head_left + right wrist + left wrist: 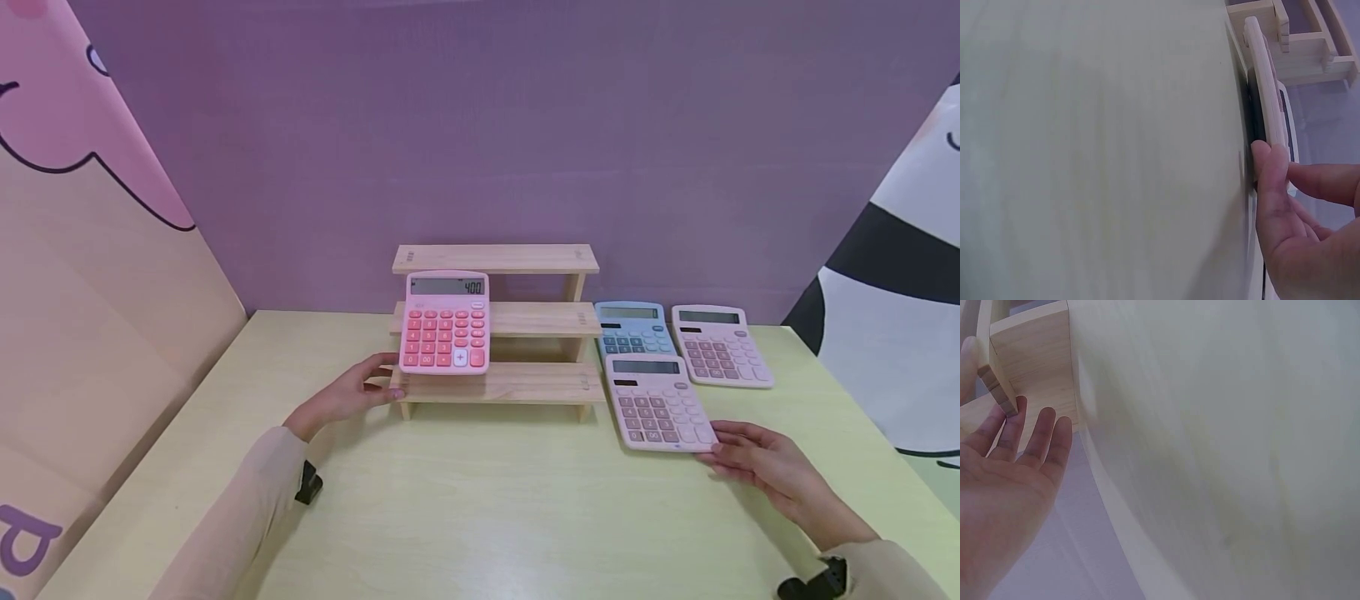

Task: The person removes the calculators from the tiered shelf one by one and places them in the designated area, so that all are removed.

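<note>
A three-step wooden display stand (525,383) stands in the middle of the table. My left hand (351,392) grips the left end of its lowest step, and in the left wrist view the fingers (1040,434) bend around the board's end. A bright pink calculator (446,323) leans on the stand, its display reading 400. To the right, my right hand (765,471) pinches the lower right corner of a pale pink calculator (660,408). The right wrist view shows that calculator edge-on (1266,87), thumb on one face and fingertips on the other.
Behind the held calculator lie a blue calculator (630,315) and another pale pink calculator (723,350), close to the stand's right side. A purple backdrop (495,133) rises behind the table (465,500). Printed panels flank it on both sides.
</note>
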`<act>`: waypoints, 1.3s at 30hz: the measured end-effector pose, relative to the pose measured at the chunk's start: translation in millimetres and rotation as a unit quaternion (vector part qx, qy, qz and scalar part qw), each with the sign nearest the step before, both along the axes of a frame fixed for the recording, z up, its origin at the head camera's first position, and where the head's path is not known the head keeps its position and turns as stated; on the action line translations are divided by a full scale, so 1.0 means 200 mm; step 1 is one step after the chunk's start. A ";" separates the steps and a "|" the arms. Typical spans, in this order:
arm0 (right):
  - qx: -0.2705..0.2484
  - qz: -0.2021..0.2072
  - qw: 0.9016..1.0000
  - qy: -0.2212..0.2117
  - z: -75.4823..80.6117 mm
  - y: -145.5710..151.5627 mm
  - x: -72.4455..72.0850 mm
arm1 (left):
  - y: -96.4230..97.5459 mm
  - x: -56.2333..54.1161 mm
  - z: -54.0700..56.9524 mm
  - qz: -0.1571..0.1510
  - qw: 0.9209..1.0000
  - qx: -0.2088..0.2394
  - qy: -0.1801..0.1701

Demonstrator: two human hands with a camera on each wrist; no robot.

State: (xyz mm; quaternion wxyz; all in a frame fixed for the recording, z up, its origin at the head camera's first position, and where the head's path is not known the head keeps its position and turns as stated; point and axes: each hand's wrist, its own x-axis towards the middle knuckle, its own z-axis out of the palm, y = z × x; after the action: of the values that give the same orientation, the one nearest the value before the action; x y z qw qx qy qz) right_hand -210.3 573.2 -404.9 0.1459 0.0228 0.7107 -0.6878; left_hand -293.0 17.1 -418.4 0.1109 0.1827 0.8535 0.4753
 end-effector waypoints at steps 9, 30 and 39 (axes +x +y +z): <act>0.037 0.005 0.999 0.013 -0.04 0.03 -0.02 | 0.00 0.01 0.00 -0.001 1.000 0.001 0.002; 0.060 -0.049 0.997 -0.009 -0.01 -0.01 0.00 | -0.01 -0.01 -0.02 -0.006 1.000 0.012 0.015; 0.049 -0.042 0.998 -0.005 0.00 0.00 0.02 | -0.01 -0.01 -0.02 -0.008 1.000 0.015 0.016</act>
State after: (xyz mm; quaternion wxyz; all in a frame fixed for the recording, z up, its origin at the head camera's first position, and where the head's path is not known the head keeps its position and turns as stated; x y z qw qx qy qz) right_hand -207.1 572.4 -404.0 0.1193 0.0631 0.7410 -0.6578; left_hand -295.3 15.5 -421.9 0.0984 0.1982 0.8464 0.4844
